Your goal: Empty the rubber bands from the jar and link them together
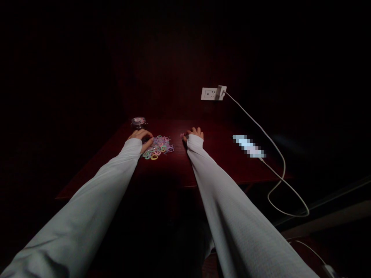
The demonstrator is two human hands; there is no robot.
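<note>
A loose pile of small elastic hair ties (160, 146) in pink, purple, green and yellow lies on the dark red table. My left hand (140, 135) is at the pile's left edge, its index finger and thumb curved to a pinch. What lies between those fingertips is too small to make out. To the right of the pile, my right hand (195, 133) rests low over the table with its fingers spread and bent. Beside its thumb and index finger is a small cluster of pink hair ties (182, 136), touching or nearly touching the fingertips.
Behind my left hand stands a round, clear lidded container (138, 122). A blurred-out phone-like device (248, 146) lies on the right of the table (214, 166). Its white cable (261, 127) loops past the table edge up to a charger (221, 91) in the wall socket (208, 94).
</note>
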